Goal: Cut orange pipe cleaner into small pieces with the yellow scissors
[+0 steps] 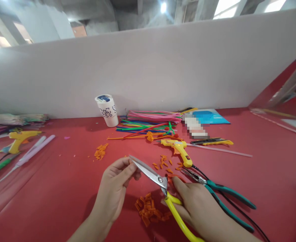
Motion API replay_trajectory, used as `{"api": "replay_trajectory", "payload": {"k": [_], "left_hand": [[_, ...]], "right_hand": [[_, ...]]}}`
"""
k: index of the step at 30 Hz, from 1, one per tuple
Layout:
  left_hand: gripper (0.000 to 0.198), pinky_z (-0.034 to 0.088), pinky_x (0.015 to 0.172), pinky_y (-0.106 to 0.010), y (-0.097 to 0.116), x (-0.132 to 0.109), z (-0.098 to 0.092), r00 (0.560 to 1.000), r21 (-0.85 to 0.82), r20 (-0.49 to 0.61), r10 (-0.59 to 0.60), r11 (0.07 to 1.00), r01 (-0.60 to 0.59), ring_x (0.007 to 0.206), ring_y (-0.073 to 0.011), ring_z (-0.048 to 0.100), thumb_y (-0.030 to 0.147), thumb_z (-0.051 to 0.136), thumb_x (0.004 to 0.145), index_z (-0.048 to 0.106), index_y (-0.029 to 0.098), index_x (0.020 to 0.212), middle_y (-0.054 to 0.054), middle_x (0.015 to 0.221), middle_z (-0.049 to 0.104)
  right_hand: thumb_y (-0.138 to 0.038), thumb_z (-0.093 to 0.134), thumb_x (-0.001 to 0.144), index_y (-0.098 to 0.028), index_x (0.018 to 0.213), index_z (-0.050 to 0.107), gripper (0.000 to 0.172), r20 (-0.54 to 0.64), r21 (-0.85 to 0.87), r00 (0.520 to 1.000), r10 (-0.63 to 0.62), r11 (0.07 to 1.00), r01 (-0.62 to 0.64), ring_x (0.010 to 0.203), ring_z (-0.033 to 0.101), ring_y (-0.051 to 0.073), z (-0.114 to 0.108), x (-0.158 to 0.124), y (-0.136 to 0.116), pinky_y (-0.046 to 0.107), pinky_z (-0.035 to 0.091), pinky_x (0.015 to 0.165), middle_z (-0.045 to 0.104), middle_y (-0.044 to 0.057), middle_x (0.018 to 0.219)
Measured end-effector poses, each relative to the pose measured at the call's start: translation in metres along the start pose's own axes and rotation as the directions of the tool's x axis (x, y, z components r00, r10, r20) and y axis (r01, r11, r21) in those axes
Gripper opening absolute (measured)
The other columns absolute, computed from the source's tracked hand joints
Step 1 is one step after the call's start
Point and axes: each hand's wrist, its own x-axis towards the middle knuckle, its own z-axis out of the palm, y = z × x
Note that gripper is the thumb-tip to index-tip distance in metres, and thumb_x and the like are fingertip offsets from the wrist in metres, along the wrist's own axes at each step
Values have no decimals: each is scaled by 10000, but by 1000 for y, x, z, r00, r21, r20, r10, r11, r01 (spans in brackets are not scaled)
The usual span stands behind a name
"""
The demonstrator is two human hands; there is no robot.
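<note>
One pale panel backs your red table, where your right hand wraps the handles of the scissors and your left hand pinches thumb to forefinger at the blade tips, whatever is between them too hidden to tell. Green-handled pliers crowd that right hand, with the stem bundle, yellow glue gun and white cup farther off. Orange cut pieces lie heaped below the blades, and more lie beside the glue gun.
</note>
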Motion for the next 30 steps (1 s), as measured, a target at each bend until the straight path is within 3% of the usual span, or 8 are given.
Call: {"api": "replay_trajectory", "payload": {"k": [3, 5, 9, 11, 13, 19, 25, 30], "left_hand": [[57, 393, 546, -158, 1, -1, 1, 1000, -11, 2, 0, 1000, 0, 533, -55, 495, 177, 616, 700, 625, 138, 658, 18, 592, 577], [39, 397, 543, -161, 0, -3, 2, 999, -22, 37, -40, 999, 41, 527, -59, 503, 161, 620, 692, 614, 141, 659, 17, 581, 586], [39, 403, 514, -176, -9, -11, 9, 927, 37, 229, -298, 954, 297, 489, -70, 526, 154, 638, 665, 606, 133, 672, -2, 556, 614], [65, 402, 499, -178, -14, -15, 13, 851, 100, 320, -416, 908, 406, 470, -74, 534, 170, 642, 657, 611, 113, 664, -20, 552, 622], [87, 402, 489, -178, -18, -18, 15, 798, 136, 363, -481, 874, 466, 460, -75, 537, 182, 644, 649, 615, 100, 653, -31, 552, 624], [111, 398, 471, -184, -23, -20, 17, 779, 167, 349, -521, 852, 495, 451, -82, 529, 194, 658, 619, 622, 96, 655, -35, 546, 616], [86, 405, 506, -208, -23, -19, 21, 908, 306, 215, -360, 908, 287, 483, -102, 521, 185, 663, 585, 629, 124, 635, -8, 522, 592], [78, 408, 527, -234, -25, -22, 23, 936, 420, 184, -300, 885, 201, 523, -134, 531, 196, 647, 589, 620, 134, 628, -17, 553, 594]], "right_hand": [[-399, 487, 746, -208, 688, 401, 217, 14, 110, 997, 77, 991, -78, 408, 459, 148, -2, 3, -1, 248, 155, 413, 531, -8, 494], [-399, 493, 731, -217, 622, 360, 250, 23, 309, 988, 153, 939, -153, 407, 401, 114, -7, 5, -6, 234, 189, 406, 469, -36, 477], [-398, 451, 732, -209, 634, 389, 222, 115, 793, 967, 228, 565, -227, 393, 352, 72, -18, 6, -16, 195, 281, 387, 380, -73, 474], [-396, 451, 730, -201, 730, 441, 195, 223, 876, 948, 228, 380, -298, 328, 321, 57, -22, 6, -19, 180, 270, 335, 367, -95, 437], [-394, 477, 717, -193, 771, 461, 209, 302, 890, 933, 197, 293, -350, 286, 308, 46, -25, 5, -19, 163, 246, 294, 385, -102, 414], [-318, 524, 685, -179, 679, 446, 160, 376, 887, 921, 99, 250, -389, 283, 320, 25, -29, 3, -18, 132, 228, 278, 430, -94, 416], [-142, 451, 644, -197, 600, 373, 105, 290, 894, 939, 187, 296, -335, 284, 302, 22, -25, 3, -21, 136, 219, 308, 343, -127, 366], [-144, 438, 617, -205, 602, 363, 98, 261, 885, 939, 224, 332, -326, 303, 306, 33, -21, 4, -25, 157, 229, 332, 331, -127, 372]]}}
